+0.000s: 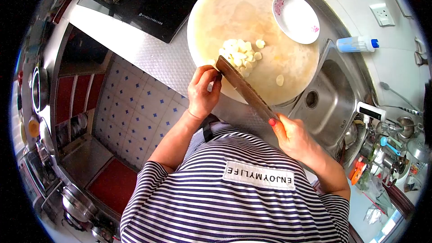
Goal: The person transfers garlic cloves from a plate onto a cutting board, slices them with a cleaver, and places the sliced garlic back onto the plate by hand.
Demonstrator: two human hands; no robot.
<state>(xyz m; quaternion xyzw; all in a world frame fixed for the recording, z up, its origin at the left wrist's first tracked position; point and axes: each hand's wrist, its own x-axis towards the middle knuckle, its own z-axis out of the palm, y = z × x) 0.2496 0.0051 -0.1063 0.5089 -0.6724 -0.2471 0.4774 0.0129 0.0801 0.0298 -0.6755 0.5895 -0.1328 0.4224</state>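
My right hand (294, 137) is wrapped round the handle of a kitchen knife (247, 91), whose broad blade slants across the near edge of a round cutting board (211, 18). My left hand (204, 91) is curled beside the blade's far end, fingertips at the board's left edge. Whatever its fingers pinch is mostly hidden; a pale bit shows by them. Just past the blade lies a heap of pale sliced garlic (236, 51). One loose slice (280, 80) rests apart to the right. A white flowered dish (297, 20) sits on the board's far right side.
A steel sink (330, 94) adjoins the board on the right, with a blue-capped bottle (357, 44) behind it. Utensils and pans crowd the far right. The black stove top (135, 9) is at upper left, beside a metal counter (135, 40). Tiled floor (139, 103) lies below left.
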